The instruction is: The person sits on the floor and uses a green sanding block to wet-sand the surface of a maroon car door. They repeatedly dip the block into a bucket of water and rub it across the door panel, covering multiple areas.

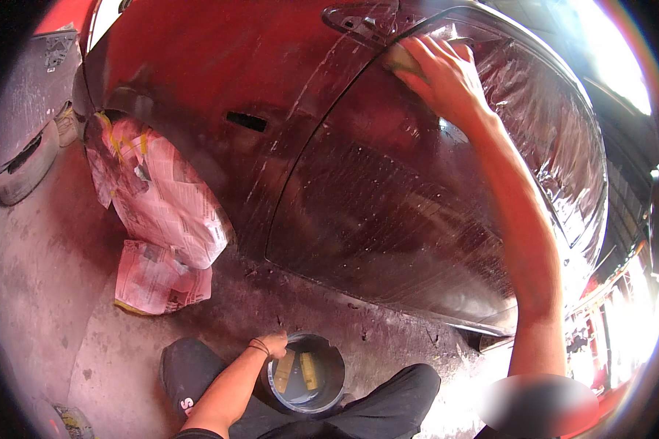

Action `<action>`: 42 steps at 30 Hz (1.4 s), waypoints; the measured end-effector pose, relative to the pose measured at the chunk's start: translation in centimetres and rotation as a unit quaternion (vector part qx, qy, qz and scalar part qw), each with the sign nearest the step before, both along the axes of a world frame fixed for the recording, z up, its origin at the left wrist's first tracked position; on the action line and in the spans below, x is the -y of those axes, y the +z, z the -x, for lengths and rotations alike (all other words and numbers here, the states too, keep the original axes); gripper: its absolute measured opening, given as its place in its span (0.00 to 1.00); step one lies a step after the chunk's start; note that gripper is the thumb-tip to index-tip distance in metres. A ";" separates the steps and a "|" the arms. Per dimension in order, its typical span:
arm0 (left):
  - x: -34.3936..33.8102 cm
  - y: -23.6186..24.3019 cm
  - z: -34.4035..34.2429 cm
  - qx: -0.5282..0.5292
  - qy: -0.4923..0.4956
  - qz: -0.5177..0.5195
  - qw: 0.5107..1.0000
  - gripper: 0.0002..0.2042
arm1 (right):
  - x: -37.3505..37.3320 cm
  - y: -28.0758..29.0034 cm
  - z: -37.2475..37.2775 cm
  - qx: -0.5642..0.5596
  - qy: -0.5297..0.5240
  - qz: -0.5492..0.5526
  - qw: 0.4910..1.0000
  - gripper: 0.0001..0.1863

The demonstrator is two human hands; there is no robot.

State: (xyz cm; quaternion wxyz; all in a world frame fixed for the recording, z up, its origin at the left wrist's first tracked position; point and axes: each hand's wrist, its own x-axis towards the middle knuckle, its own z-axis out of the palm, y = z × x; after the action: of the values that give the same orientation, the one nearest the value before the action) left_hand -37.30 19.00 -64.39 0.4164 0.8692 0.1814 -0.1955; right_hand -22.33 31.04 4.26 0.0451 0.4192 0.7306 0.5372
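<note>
My right hand [447,84] reaches up to the dark red car door [373,219], its fingers curved over a pale yellowish pad [395,60] pressed near the door's front edge, below a dark fitting at the top. My left hand [274,344] is closed at the rim of a dark bucket [332,374] between my bent legs, gripping that rim. The bucket holds greyish liquid and yellowish blocks [307,371]. Wet streaks and specks show on the door. Wrinkled plastic sheeting [534,110] covers the area right of the door.
Newspaper and yellow tape [168,205] mask the wheel area at left. A grey body panel [29,88] of another vehicle stands at far left. The concrete floor [88,293] runs beneath the car and me. Bright glare fills the right side.
</note>
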 end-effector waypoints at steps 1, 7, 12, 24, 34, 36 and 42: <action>-0.1 1.8 0.5 -0.006 0.000 0.008 1.000 0.35 | 2.1 -0.3 -1.7 -0.008 -0.029 0.009 1.000 0.23; 0.7 -2.7 -0.5 0.066 -0.001 -0.013 0.998 0.34 | 10.4 0.2 -9.4 -0.078 -0.122 -0.029 0.989 0.29; 1.2 -1.2 -0.3 0.042 -0.032 -0.017 0.998 0.33 | 1.7 -1.7 -1.1 -0.046 -0.047 -0.008 0.998 0.22; 0.7 -1.2 -1.2 0.040 -0.023 0.007 0.999 0.37 | -0.5 -4.7 1.9 -0.095 -0.081 -0.144 0.982 0.20; 0.1 2.4 0.2 -0.006 0.002 0.024 1.000 0.36 | -0.9 -7.5 2.1 -0.089 -0.079 -0.156 0.981 0.20; 0.6 2.2 -0.4 0.008 -0.008 0.014 1.000 0.37 | -1.1 -5.4 2.3 -0.133 -0.104 -0.183 0.969 0.20; 0.1 0.7 -1.1 0.016 -0.010 0.006 1.000 0.36 | -0.5 -14.8 4.1 -0.086 0.003 -0.107 0.991 0.22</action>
State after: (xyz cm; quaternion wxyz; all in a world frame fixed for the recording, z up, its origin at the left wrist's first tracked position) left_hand -36.23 18.87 -63.71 0.4228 0.8713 0.1648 -0.1868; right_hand -26.45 31.50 -10.54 -0.0648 0.4640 0.6715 0.5741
